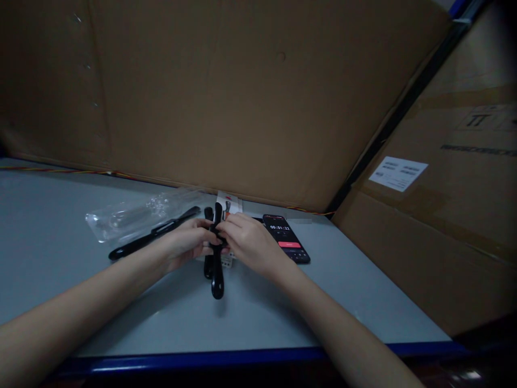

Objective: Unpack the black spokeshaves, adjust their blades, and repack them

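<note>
A labelled carton (440, 215) and workbench (194, 323) suggest a warehouse.

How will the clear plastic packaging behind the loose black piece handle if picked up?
Probably floppy: the clear plastic packaging looks thin and creased. Likely light for its size, as it appears to be see-through film. Possibly slippery, given the shiny highlights on its surface. It lies close to the loose black piece; contact is hard to tell.
</note>
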Action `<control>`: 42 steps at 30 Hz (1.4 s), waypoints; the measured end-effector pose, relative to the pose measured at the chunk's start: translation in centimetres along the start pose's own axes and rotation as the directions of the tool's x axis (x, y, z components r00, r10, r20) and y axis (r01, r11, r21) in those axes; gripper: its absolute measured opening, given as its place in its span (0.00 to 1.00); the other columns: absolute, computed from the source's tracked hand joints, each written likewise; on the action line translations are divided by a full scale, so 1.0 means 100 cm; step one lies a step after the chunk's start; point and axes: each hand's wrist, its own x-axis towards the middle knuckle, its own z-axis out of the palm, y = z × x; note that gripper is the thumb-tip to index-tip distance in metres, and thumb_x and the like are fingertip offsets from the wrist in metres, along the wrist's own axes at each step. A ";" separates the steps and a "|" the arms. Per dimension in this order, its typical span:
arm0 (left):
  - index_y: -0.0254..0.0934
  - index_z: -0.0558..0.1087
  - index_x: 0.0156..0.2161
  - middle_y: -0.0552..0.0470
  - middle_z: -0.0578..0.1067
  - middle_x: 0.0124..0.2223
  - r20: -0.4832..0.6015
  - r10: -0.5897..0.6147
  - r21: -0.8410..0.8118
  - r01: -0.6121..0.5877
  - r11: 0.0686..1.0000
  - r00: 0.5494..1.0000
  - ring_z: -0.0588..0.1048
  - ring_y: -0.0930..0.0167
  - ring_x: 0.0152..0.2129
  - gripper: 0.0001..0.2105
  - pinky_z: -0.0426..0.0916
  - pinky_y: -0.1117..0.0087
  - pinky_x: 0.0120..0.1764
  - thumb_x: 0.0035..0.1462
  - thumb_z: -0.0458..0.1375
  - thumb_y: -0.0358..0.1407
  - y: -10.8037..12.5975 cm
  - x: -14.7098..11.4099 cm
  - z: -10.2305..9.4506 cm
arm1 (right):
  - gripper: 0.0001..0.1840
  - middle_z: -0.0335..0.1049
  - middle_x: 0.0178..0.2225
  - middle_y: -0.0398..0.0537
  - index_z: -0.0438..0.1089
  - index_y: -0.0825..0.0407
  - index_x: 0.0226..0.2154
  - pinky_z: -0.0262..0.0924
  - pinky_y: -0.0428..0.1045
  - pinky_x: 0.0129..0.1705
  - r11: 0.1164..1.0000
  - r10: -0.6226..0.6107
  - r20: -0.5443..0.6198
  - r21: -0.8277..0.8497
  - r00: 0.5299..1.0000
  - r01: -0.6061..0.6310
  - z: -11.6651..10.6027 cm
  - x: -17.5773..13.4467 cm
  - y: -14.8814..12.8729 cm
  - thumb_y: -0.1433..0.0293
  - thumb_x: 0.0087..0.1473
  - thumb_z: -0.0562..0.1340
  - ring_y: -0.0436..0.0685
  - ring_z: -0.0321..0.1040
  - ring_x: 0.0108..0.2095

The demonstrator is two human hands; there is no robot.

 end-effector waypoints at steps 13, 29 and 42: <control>0.30 0.63 0.38 0.49 0.74 0.27 -0.019 0.042 0.017 -0.041 0.999 0.999 0.76 0.70 0.22 0.16 0.71 0.71 0.33 0.41 0.56 0.17 0.001 0.001 0.000 | 0.09 0.67 0.35 0.52 0.66 0.57 0.35 0.57 0.50 0.39 0.998 0.019 -0.017 0.060 1.000 -0.018 0.000 -0.001 0.002 0.78 0.54 0.52 0.55 0.61 0.39; 0.30 0.64 0.37 0.48 0.75 0.27 0.031 0.058 -0.028 -0.057 0.998 0.998 0.76 0.68 0.23 0.16 0.72 0.69 0.33 0.39 0.59 0.21 -0.002 0.005 -0.004 | 0.12 0.69 0.32 0.48 0.71 0.53 0.37 0.57 0.46 0.33 0.946 0.128 -0.087 0.311 0.988 -0.095 -0.006 -0.003 0.005 0.74 0.53 0.55 0.50 0.64 0.32; 0.30 0.65 0.38 0.47 0.75 0.29 0.065 0.020 -0.036 -0.018 0.999 0.998 0.77 0.68 0.25 0.18 0.71 0.68 0.35 0.38 0.60 0.21 -0.001 0.000 0.000 | 0.15 0.61 0.23 0.43 0.62 0.53 0.19 0.47 0.46 0.28 0.965 0.218 -0.090 0.168 0.972 -0.201 -0.002 0.001 0.008 0.66 0.54 0.56 0.49 0.57 0.26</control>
